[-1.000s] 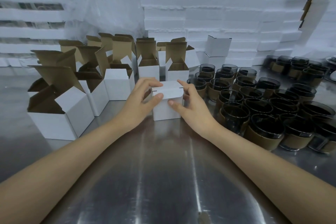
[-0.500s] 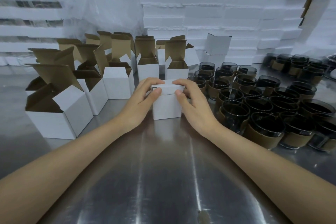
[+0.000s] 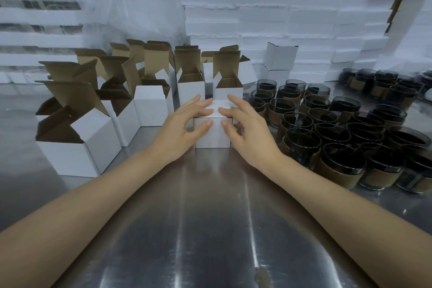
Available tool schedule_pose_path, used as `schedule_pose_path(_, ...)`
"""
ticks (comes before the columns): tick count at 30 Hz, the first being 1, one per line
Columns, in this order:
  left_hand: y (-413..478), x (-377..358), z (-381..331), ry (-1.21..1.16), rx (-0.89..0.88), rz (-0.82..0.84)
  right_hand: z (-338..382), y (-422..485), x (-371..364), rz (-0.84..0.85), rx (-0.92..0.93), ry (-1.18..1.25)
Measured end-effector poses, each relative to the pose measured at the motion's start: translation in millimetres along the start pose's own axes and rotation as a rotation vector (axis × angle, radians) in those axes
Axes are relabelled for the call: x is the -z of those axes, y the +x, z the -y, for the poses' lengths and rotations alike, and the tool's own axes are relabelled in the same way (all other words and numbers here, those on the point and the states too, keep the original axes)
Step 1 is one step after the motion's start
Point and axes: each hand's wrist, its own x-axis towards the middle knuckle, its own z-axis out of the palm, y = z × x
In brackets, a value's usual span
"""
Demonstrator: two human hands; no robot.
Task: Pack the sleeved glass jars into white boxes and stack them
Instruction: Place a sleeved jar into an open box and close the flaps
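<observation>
Two hands are on one small white box (image 3: 212,134) in the middle of the shiny metal surface (image 3: 210,229). The box is shut and stands flat on the surface. The left hand (image 3: 182,128) lays its fingers over the lid, and its thumb touches the front wall. The right hand (image 3: 247,133) does the same from the other side. Both hands look released, with fingers spread and nearly straight. They press the lid down rather than wrap round the box. I cannot see inside, so I can only guess that a jar is in there.

I think this one box is almost done. Its lid looks tucked in, and all that is left for it is to go on a pile. Far back, by the wall of white foam slabs (image 3: 257,7), two closed boxes (image 3: 279,58) sit one on top of the other. That may be the stack, and if so it is a very small one.

Lots of work is left, I think. On the right, many jars (image 3: 339,159) in brown sleeves stand close together on the surface, side by side, and more stand further back. None of these is in a box. On the left and just behind the hands, a crowd of open boxes (image 3: 149,105) waits with brown flaps sticking up. I cannot see down into most of them. A big clear plastic bag (image 3: 140,2) leans behind them.
</observation>
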Motion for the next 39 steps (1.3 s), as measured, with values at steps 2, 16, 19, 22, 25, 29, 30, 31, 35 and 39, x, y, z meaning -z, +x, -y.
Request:
schedule_pose_path(2, 0, 0, 0, 0.000, -0.022, -0.016, 1, 0, 0, -0.022, 0.038, -0.048)
schedule_pose_path(16, -2, -3, -2, -0.265, 0.262, 0.090, 4, -5, -6, -0.058, 0.079, -0.036)
schedule_pose_path(19, 2, -5, 1, -0.299, 0.353, 0.139, 6, -10, -9, 0.010, 0.038, -0.113)
schedule_pose_path(22, 1, -6, 5, -0.328, 0.340, 0.051, 18, -14, -10, 0.094, 0.121, -0.348)
schedule_pose_path(25, 4, -5, 8, -0.350, 0.303, 0.026, 38, -9, -5, 0.047, 0.264, -0.615)
schedule_pose_path(29, 15, -7, 19, -0.467, 0.314, -0.022, 50, 18, 25, -0.007, 0.250, -0.627)
schedule_pose_path(30, 14, -7, 19, -0.403, 0.298, -0.016, 49, 32, 40, -0.014, 0.207, -0.620)
schedule_pose_path(31, 12, -7, 19, -0.327, 0.290, -0.003, 44, 48, 57, -0.035, 0.170, -0.642)
schedule_pose_path(35, 13, -11, 29, -0.005, 0.303, -0.031, -1, 119, 116, -0.162, -0.004, -0.783)
schedule_pose_path(39, 15, -14, 31, 0.102, 0.265, -0.048, -63, 161, 136, -0.125, -0.128, -0.831)
